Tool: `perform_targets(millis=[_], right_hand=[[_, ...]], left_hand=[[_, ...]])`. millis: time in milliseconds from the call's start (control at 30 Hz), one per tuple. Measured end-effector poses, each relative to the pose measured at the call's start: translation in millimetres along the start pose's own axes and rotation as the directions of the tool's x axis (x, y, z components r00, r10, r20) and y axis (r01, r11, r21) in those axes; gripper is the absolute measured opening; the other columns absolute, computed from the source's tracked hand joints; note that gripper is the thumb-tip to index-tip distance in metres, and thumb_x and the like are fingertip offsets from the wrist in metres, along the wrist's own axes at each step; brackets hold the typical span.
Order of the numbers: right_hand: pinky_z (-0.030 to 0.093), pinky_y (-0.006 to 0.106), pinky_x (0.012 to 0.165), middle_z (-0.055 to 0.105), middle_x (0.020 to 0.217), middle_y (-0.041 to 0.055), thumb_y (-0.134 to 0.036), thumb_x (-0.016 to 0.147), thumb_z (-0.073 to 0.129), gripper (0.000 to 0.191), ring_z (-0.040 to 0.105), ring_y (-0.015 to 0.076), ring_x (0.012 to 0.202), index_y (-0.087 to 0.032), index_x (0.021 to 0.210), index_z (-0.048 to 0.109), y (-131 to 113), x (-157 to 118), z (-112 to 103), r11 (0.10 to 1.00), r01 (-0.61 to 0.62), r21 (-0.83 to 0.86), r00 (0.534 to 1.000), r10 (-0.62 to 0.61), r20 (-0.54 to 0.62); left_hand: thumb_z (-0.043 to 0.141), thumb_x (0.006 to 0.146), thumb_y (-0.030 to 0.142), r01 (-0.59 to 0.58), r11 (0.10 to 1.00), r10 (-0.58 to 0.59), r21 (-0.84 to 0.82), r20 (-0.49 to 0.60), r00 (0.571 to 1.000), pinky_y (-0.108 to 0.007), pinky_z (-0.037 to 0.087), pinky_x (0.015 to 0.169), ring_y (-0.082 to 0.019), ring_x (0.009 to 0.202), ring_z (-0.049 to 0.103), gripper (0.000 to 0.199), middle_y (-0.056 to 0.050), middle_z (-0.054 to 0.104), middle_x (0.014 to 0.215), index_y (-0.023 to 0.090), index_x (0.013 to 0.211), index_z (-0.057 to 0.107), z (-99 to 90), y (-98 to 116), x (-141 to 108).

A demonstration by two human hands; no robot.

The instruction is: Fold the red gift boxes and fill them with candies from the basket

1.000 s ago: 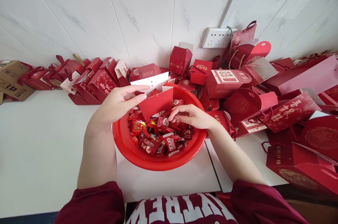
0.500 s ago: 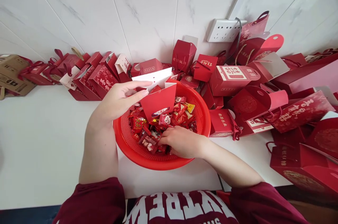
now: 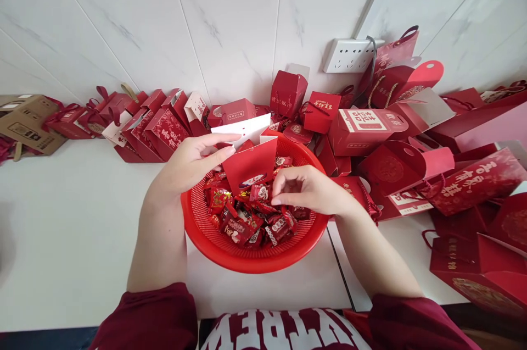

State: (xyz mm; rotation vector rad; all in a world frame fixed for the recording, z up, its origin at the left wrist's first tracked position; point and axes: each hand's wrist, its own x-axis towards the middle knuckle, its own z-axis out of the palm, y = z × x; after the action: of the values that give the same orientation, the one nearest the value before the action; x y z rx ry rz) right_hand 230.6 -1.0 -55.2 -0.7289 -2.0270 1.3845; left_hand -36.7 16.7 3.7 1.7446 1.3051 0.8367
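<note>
1. Reaching in across the near edge of the worktop (image 3: 69,240), with both arms in maroon sleeves (image 3: 148,314).
2. Just beyond that edge, near the middle of the worktop: set down with the red basket (image 3: 255,265), full of wrapped candies (image 3: 239,229).
3. Over the basket's right half: holding the right hand (image 3: 298,190) low, fingers curled, thumb close beneath them. Perhaps touching a candy; cannot tell of any pinched.
4. Over the basket's far half: holding the box (image 3: 253,168) open, white flap (image 3: 247,127) raised behind. Resting on the candies or just above them; cannot tell which. Gripping its left side with the left hand (image 3: 197,160), thumb to the front, fingers at the flap, partly spread.
5. Apparently picking among the candies beside the open box. Likely called for next: closing right thumb and fingers on one candy, with box mouth steady and unobstructed.
6. Toward the worktop's right edge: crowded with stacked boxes (image 3: 366,131), some tipped.
7. Along the far edge, leftward: lined with a row of boxes (image 3: 167,133), ending near a brown carton (image 3: 31,127).
8. Above the far edge: fitted to the wall (image 3: 230,20), a power strip (image 3: 349,55).
</note>
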Motion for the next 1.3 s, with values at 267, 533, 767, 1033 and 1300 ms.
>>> perform_targets(millis=[267,533,767,1033,1300], right_hand=[[0.048,0.027,0.081,0.075,0.100,0.0000,-0.027,0.100,0.057,0.015,0.067,0.0139,0.085,-0.022,0.104,0.071,-11.7,-16.7,-23.4,0.913,-0.094,-0.398,0.995,0.092,-0.023],[0.041,0.030,0.062,0.073,0.086,0.0024,-0.038,0.077,0.079,0.026,0.064,0.0212,0.077,-0.021,0.096,0.071,4.0,-11.3,-4.7,0.666,-0.207,-0.717,0.876,0.452,0.168],[0.057,0.029,0.068,0.070,0.101,0.0037,-0.020,0.092,0.061,0.034,0.070,0.0153,0.078,-0.021,0.125,0.057,8.3,-5.2,-11.4,0.941,-0.159,-0.299,0.973,0.200,0.112],[0.067,0.022,0.061,0.069,0.122,0.0047,-0.024,0.090,0.075,0.059,0.078,0.0201,0.097,-0.030,0.142,0.050,2.9,-9.7,-25.3,0.928,0.074,0.365,0.967,0.023,-0.254],[0.067,0.020,0.059,0.076,0.118,0.0036,-0.018,0.086,0.080,0.033,0.078,0.0146,0.079,-0.026,0.116,0.068,-6.0,-15.5,-18.9,0.951,0.303,0.056,0.787,-0.217,-0.578]], left_hand=[[0.068,0.094,0.043,0.045,0.999,-0.046,-0.007,-0.018,0.999,-0.039,0.059,0.092,-0.024,0.101,0.073,0.039,-0.001,0.079,0.107,0.024,0.128,0.072,4.3,8.1,-0.8],[0.068,0.095,0.041,-0.004,1.000,0.004,0.012,-0.006,1.000,-0.034,0.061,0.091,-0.022,0.104,0.073,0.037,-0.001,0.078,0.116,0.026,0.128,0.073,3.0,3.4,2.8],[0.069,0.094,0.044,-0.029,0.999,0.029,0.044,-0.005,1.000,-0.030,0.063,0.087,-0.021,0.101,0.075,0.036,-0.002,0.078,0.116,0.031,0.127,0.074,0.4,-1.9,3.0],[0.068,0.094,0.047,-0.003,0.998,0.003,0.065,0.001,1.000,-0.033,0.063,0.086,-0.022,0.096,0.076,0.039,-0.002,0.080,0.106,0.031,0.129,0.072,0.8,-2.1,3.6],[0.066,0.095,0.043,-0.280,0.914,0.192,0.295,0.292,0.937,-0.025,0.057,0.083,-0.021,0.107,0.070,0.031,0.000,0.073,0.129,0.032,0.123,0.075,-7.6,4.1,-9.9]])
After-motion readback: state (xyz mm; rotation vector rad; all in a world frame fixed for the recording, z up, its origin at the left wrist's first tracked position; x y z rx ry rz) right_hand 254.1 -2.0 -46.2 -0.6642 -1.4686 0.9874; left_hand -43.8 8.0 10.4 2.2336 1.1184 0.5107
